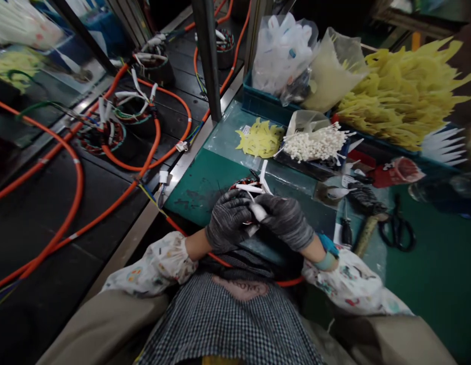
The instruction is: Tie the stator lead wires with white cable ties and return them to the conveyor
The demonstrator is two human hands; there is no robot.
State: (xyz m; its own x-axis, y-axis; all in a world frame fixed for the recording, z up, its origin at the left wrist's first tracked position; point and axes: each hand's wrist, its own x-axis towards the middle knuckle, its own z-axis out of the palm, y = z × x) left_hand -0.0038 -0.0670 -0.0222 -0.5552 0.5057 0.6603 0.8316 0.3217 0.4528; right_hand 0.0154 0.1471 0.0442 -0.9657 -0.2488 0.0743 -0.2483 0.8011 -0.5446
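Both hands wear dark grey gloves and meet over a wound coil part [245,183] at the near edge of the green table. My left hand [230,218] is closed around the near side of this part, at its white sleeves [249,188]. My right hand [286,218] pinches a small white piece [259,211] between thumb and fingers, close beside the left fingertips. White tubes stick up from the coil behind the hands. The gloves hide most of the coil's lower side.
Yellow pieces [260,138] and a bundle of white ties [315,144] lie beyond the hands. Scissors [397,225] and a hammer-like tool [366,235] rest at the right. On the left, orange cables [78,172] run among coils [101,134] on a dark conveyor [94,203]. A metal post [207,56] stands ahead.
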